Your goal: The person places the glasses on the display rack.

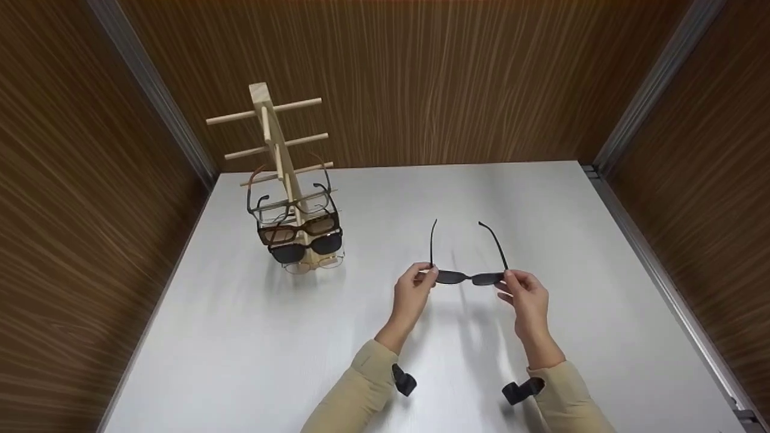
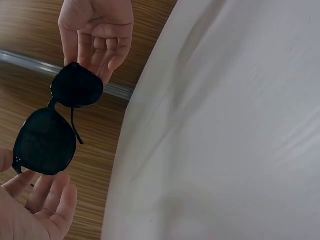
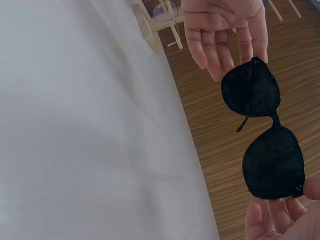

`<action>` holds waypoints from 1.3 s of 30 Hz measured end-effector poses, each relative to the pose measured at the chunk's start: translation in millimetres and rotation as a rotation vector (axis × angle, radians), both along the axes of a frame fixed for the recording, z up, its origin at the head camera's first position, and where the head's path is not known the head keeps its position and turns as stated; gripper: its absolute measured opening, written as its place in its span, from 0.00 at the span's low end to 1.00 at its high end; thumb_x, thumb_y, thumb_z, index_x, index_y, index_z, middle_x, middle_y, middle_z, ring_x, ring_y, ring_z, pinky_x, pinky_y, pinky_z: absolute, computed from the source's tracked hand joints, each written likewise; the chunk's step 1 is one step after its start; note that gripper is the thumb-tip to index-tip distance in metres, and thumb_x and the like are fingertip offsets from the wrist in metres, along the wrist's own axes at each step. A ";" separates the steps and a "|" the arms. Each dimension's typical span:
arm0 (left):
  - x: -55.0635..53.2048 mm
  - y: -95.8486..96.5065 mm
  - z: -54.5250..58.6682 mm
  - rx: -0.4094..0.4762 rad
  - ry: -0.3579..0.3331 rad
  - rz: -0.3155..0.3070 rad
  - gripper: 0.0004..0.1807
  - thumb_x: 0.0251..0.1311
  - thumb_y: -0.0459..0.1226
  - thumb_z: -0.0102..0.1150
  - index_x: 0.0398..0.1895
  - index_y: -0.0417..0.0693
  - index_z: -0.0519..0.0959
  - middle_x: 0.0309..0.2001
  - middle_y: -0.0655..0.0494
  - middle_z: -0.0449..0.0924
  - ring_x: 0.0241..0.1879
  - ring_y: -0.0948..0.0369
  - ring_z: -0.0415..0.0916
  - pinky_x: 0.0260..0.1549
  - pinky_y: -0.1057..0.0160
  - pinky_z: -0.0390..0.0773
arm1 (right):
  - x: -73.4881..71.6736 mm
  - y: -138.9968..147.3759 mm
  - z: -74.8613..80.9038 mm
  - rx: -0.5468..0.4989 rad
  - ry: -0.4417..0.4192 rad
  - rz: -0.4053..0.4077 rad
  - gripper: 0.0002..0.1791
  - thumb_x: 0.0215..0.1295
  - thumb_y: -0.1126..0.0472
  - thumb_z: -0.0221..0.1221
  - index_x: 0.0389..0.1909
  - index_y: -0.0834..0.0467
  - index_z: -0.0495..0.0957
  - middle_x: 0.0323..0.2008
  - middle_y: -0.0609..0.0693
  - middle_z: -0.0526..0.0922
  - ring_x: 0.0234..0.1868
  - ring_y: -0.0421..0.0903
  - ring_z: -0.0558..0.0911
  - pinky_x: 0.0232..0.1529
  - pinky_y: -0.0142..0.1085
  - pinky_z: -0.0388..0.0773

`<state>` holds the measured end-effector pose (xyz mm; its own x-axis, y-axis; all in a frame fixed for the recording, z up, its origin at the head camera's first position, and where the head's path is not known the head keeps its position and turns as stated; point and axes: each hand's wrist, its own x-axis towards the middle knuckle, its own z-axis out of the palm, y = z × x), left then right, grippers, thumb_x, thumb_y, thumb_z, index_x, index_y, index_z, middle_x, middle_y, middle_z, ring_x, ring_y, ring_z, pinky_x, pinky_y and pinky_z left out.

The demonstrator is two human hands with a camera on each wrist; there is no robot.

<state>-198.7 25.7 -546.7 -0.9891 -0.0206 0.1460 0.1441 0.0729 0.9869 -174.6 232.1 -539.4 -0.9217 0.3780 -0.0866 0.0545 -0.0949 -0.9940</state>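
Black sunglasses (image 1: 450,277) with dark lenses are held up above the white table, their two temples unfolded and pointing away from the person. My left hand (image 1: 414,291) pinches the left corner of the frame between thumb and fingers. At the opposite corner, my right hand (image 1: 527,300) pinches the frame the same way. Both lenses of the sunglasses (image 2: 45,141) show from the front in the left wrist view, with a hand at each end. The right wrist view also shows the sunglasses (image 3: 274,162) gripped at both outer corners.
A wooden eyewear stand (image 1: 274,129) with crossbars rises at the back left of the white table (image 1: 228,337). Several glasses hang on its lower bars, among them dark sunglasses (image 1: 289,253) and a brown pair (image 1: 280,234). Wood-grain panels (image 1: 421,84) enclose the table at the back and sides.
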 end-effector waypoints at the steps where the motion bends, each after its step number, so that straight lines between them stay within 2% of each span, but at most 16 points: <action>1: 0.3 -2.0 0.6 0.000 0.002 0.002 0.13 0.62 0.41 0.57 0.42 0.41 0.80 0.29 0.53 0.81 0.30 0.62 0.77 0.30 0.66 0.76 | -0.2 -2.0 0.3 0.005 0.004 0.003 0.18 0.66 0.58 0.56 0.47 0.69 0.71 0.36 0.53 0.78 0.39 0.47 0.83 0.39 0.36 0.79; 10: 2.9 -19.5 8.2 -0.036 0.016 0.032 0.12 0.63 0.41 0.56 0.44 0.44 0.79 0.30 0.55 0.79 0.30 0.60 0.78 0.30 0.67 0.77 | -1.3 -20.2 2.0 -0.041 0.016 0.012 0.16 0.65 0.60 0.57 0.45 0.68 0.72 0.36 0.55 0.79 0.39 0.49 0.83 0.39 0.37 0.79; 17: 6.3 -28.1 15.0 0.035 0.000 0.017 0.13 0.63 0.41 0.56 0.46 0.42 0.78 0.33 0.49 0.79 0.33 0.50 0.80 0.28 0.61 0.81 | -4.9 -29.0 8.0 -0.056 0.032 0.034 0.16 0.65 0.59 0.58 0.45 0.68 0.72 0.36 0.54 0.79 0.41 0.50 0.82 0.39 0.38 0.79; 21: 8.6 -34.4 19.1 0.026 0.030 0.033 0.14 0.63 0.41 0.56 0.46 0.41 0.78 0.33 0.48 0.78 0.32 0.52 0.79 0.28 0.59 0.81 | -6.4 -34.8 11.3 -0.064 0.047 0.053 0.15 0.65 0.60 0.57 0.45 0.68 0.72 0.36 0.55 0.79 0.41 0.50 0.82 0.38 0.37 0.79; 24: 10.7 -40.2 22.4 0.009 0.046 0.043 0.14 0.63 0.41 0.56 0.46 0.42 0.78 0.34 0.51 0.77 0.32 0.54 0.79 0.28 0.62 0.81 | -7.2 -39.3 13.3 -0.083 0.063 0.060 0.15 0.65 0.61 0.57 0.45 0.69 0.72 0.36 0.57 0.79 0.41 0.52 0.82 0.38 0.37 0.80; 28: 14.5 -49.1 26.7 -0.002 0.042 0.055 0.14 0.64 0.42 0.55 0.47 0.43 0.78 0.34 0.53 0.77 0.33 0.56 0.79 0.28 0.64 0.80 | -7.5 -46.6 15.6 -0.093 0.077 0.079 0.16 0.64 0.61 0.58 0.45 0.71 0.71 0.36 0.57 0.79 0.41 0.53 0.82 0.39 0.39 0.79; 39: 17.1 -62.8 37.1 0.015 0.061 0.103 0.13 0.63 0.40 0.56 0.46 0.41 0.78 0.34 0.51 0.77 0.32 0.56 0.78 0.29 0.60 0.81 | -12.6 -61.3 25.6 -0.119 0.118 0.131 0.15 0.64 0.61 0.58 0.44 0.69 0.72 0.36 0.55 0.80 0.41 0.53 0.82 0.39 0.40 0.79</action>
<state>-181.6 -37.1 -509.6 -0.9710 -0.1239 0.2046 0.1964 0.0755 0.9776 -187.2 170.8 -513.8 -0.9687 0.2480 -0.0119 -0.0423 -0.2123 -0.9763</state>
